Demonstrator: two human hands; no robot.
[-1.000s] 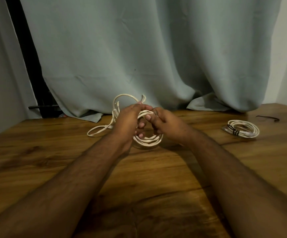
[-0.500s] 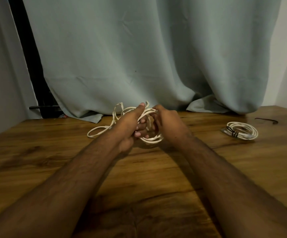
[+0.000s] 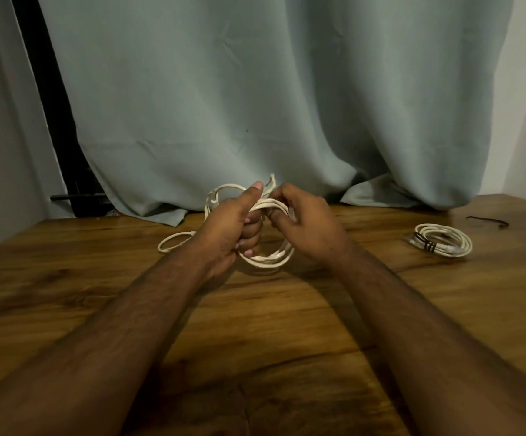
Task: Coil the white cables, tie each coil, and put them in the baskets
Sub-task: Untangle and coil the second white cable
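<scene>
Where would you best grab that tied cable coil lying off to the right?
Probably at the black tie on the near-left side of the tied cable coil, coming from above. The coil lies flat on the wooden table, and the tie bunches every loop together there, so one pinch should lift all strands without unravelling.

The brown wooden desk (image 3: 98, 278) has a tied white cable coil (image 3: 443, 240) lying on its right side. A thin dark tie (image 3: 488, 220) lies just behind the coil. A loose white cable loop (image 3: 173, 242) rests on the left.

Both hands' fingers hide part of the white cable (image 3: 268, 258), and the finished coil's (image 3: 444, 240) connector is blurred.
</scene>
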